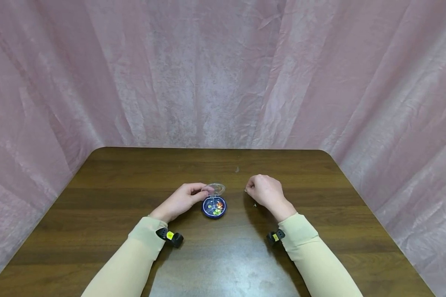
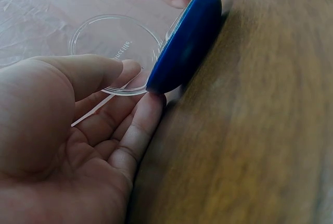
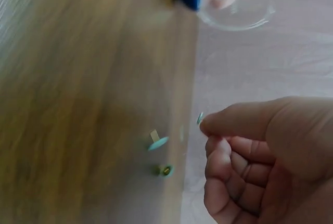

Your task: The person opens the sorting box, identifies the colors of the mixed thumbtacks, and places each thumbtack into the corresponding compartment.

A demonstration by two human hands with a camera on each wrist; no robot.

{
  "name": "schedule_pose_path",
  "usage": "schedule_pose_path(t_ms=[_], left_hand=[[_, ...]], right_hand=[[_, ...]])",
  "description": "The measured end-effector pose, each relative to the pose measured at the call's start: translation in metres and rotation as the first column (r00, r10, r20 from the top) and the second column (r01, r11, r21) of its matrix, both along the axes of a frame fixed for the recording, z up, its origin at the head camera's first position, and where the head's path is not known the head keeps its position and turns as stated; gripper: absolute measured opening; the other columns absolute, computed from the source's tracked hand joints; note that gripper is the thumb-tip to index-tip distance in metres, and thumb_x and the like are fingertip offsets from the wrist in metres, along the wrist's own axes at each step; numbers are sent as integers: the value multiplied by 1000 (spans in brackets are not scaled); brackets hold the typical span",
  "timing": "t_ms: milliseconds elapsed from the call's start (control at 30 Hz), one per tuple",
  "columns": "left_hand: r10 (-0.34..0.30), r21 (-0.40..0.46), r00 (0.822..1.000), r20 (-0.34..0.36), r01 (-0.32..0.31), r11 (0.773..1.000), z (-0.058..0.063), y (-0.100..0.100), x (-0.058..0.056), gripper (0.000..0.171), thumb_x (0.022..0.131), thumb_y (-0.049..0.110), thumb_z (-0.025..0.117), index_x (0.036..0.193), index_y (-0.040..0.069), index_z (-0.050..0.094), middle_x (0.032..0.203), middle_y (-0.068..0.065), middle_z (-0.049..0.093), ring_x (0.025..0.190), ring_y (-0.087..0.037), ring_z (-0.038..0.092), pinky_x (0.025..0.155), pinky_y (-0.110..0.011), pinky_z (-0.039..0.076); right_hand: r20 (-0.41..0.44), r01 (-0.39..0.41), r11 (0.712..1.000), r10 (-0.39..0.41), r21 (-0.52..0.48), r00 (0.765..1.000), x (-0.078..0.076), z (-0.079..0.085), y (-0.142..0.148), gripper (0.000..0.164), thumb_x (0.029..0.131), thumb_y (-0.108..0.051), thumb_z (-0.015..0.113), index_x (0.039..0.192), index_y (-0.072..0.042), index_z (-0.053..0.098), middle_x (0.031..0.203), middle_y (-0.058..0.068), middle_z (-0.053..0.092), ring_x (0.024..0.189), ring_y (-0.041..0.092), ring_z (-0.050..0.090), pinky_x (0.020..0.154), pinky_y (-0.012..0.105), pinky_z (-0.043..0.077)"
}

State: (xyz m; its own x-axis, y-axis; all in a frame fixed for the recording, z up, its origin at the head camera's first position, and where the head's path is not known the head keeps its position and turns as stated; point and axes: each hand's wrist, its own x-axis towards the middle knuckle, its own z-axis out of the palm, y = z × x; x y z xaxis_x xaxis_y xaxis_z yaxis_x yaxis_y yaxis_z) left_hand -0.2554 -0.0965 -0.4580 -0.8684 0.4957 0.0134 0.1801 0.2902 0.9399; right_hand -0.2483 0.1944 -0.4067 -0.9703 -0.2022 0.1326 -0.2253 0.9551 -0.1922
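Observation:
A round blue compartment case (image 1: 205, 212) lies on the table, its hinged clear lid (image 2: 93, 28) raised. Several small round-headed paper fasteners (image 1: 217, 212), orange, yellow and green, sit in its compartments. My left hand (image 1: 183, 199) holds the lid between thumb and fingers, with lower fingertips right at the case's blue side (image 2: 190, 41). To the right of the case, my right hand (image 1: 266, 191) pinches a paper fastener with a pale green head (image 3: 200, 117) between thumb and forefinger. Most of that fastener is hidden by the fingertips. Its other fingers are curled in.
Beneath the right hand, two loose fasteners lie on the table: one shows a pale green head (image 3: 158, 144) and brass leg, the other fastener (image 3: 165, 170) lies beside it. A small clear scrap (image 1: 237, 169) is farther back on the brown table (image 1: 163, 165). Pink curtains (image 1: 215, 74) hang behind.

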Motion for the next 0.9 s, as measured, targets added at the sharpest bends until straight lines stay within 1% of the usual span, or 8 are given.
schedule_pose_path(t_ms=[167,300,400,467,600,667,767,900], left_hand=[[9,-18,1000,-15,-9,1000,0,-1,0,29,100,31,60,125,20,70,124,7,66,122,-13,55,103,-37,41],[13,-23,1000,-16,-14,1000,-1,-1,-2,28,100,31,60,125,21,71,123,8,66,121,-12,56,103,-37,41],[13,-26,1000,-10,-13,1000,-3,-2,-4,28,100,32,60,124,22,71,123,9,67,120,-11,56,102,-35,41],[10,-26,1000,-7,-10,1000,-4,-2,-6,28,100,32,60,124,21,71,123,8,67,119,-11,57,102,-35,42],[10,-22,1000,1,-10,1000,-6,-2,-7,28,100,32,60,123,22,71,122,9,67,118,-12,58,101,-34,43],[12,-19,1000,8,-12,1000,-5,-2,-7,27,100,32,60,123,22,72,122,9,67,118,-12,57,100,-35,43],[13,-16,1000,15,-13,1000,-4,-2,-6,27,100,32,60,123,22,72,122,9,67,119,-12,57,101,-35,43],[11,-14,1000,16,-10,1000,-3,-2,-6,27,101,31,60,123,21,71,123,8,67,119,-12,57,102,-35,42]], right_hand=[[51,-71,972,84,-225,995,5,13,-6,10,89,-28,66,80,-27,70,73,-14,60,69,11,53,65,31,43],[141,-104,849,205,-518,968,13,29,-12,12,91,-31,68,89,-21,75,84,-7,67,78,13,56,73,31,46],[196,-88,689,323,-719,926,20,39,-16,19,91,-34,71,96,-16,75,88,3,66,79,17,56,73,33,48],[212,-61,549,420,-834,882,26,46,-19,22,92,-32,71,100,-11,72,85,7,61,76,19,54,71,32,47],[159,18,224,630,-974,760,38,59,-22,17,96,-21,65,99,-4,65,79,6,51,71,18,48,69,29,43],[102,54,89,722,-995,685,44,66,-23,12,99,-16,59,97,-4,62,79,4,48,69,17,44,69,29,40],[13,93,-50,817,-994,576,51,74,-25,16,102,-13,51,88,-7,56,77,2,40,68,15,37,69,29,34],[-68,149,-159,872,-976,485,59,85,-28,26,105,-15,45,80,-10,45,78,0,33,67,13,33,68,28,29]])
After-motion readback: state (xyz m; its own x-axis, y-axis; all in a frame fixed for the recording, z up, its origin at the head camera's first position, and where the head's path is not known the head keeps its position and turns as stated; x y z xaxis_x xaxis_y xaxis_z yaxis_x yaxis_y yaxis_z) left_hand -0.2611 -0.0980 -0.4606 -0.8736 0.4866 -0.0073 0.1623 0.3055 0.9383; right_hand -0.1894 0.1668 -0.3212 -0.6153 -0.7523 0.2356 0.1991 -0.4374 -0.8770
